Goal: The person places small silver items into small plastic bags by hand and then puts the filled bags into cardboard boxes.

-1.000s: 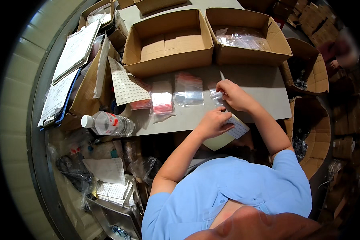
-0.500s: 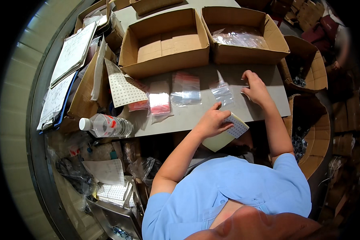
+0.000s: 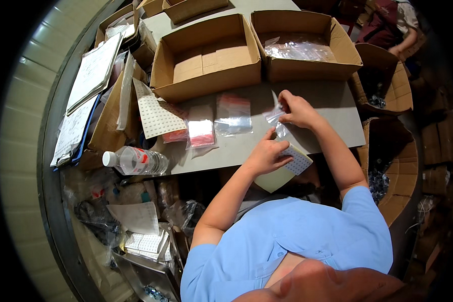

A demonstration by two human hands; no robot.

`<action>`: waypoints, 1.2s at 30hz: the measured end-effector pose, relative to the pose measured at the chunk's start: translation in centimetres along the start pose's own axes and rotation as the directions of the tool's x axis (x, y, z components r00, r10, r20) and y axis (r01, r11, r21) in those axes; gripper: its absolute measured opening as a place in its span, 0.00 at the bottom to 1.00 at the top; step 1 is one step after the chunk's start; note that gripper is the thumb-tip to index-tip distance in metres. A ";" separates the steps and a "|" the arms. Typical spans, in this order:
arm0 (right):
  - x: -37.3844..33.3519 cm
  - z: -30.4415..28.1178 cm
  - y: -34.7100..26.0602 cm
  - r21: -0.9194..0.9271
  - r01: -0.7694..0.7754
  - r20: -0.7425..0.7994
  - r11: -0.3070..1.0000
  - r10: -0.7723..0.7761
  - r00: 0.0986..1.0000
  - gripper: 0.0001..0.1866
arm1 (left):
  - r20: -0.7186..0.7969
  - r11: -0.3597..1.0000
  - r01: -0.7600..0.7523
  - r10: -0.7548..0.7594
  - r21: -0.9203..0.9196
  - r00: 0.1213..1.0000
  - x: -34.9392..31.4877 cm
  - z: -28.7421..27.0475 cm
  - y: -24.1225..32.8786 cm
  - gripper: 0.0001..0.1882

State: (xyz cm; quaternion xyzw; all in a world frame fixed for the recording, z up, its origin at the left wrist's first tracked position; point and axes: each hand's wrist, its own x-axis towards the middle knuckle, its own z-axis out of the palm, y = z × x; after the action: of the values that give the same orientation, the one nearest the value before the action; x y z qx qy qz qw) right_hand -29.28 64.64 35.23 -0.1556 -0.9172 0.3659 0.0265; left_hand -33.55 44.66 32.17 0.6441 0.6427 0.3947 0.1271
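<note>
My left hand is closed on a curled label sheet at the table's front edge. Rows of small printed stickers show on the sheet's white face, and its backing is pale yellow. Beyond it, my right hand pinches a small clear zip bag that is partly raised off the table; the fingers hide some of it. The left fingertips come close to the bag's lower end; whether they touch it I cannot tell. Left of my hands lie a pile of clear zip bags with red tops and another bag pile.
Two open cartons stand at the back, one bare inside, the other with filled clear bags. A capped water bottle lies at the left edge near another label sheet. Cartons stand right. A person is at far right.
My right hand has moved left and taken hold of the small zip bag, lifting part of it. My left hand stays with the label sheet. The person at far right has shifted into view.
</note>
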 end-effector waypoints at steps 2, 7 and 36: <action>-0.2 0.4 -0.6 0.122 0.035 0.096 0.992 -0.047 0.994 0.21 | 0.019 0.999 0.041 -0.040 -0.019 0.999 0.0 -0.3 0.1 0.16; -1.4 0.8 -1.1 0.250 0.167 0.040 0.954 -0.183 0.982 0.18 | -0.016 0.998 0.024 -0.025 -0.052 1.000 0.0 -0.6 0.1 0.16; 1.9 2.0 -1.3 -0.247 0.015 0.058 0.969 -0.001 0.998 0.16 | -0.011 1.000 -0.023 0.023 0.007 1.000 -0.4 -0.2 -0.6 0.15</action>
State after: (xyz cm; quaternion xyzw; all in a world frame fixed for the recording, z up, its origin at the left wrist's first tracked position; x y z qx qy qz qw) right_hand -31.75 62.98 34.57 -0.1433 -0.9566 0.2531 -0.0180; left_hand -34.05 44.33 31.74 0.6498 0.6373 0.3974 0.1166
